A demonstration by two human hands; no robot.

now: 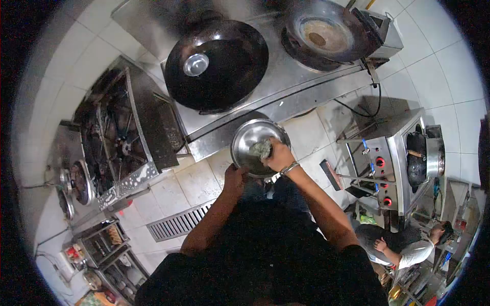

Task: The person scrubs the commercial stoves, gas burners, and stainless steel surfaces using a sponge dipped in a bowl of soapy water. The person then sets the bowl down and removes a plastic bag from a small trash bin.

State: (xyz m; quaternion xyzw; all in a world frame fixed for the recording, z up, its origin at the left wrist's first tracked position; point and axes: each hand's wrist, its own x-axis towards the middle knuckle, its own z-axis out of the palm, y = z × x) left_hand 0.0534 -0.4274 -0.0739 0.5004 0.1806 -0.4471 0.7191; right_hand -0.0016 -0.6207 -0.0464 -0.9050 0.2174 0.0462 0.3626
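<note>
Mid-frame: your left hand (234, 176) grips the steel bowl (252, 136) rim, your right hand (279, 155) clamps a scouring pad (262, 149) inside it.

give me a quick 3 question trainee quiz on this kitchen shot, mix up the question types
1. True or false: the right hand presses a scouring pad inside the steel bowl.
2. Which hand grips the bowl's rim? A) left hand B) right hand C) neither
3. Fill in: a small steel lid-like piece lies inside the big black ____.

Key: 1 true; 2 A; 3 wok
</note>
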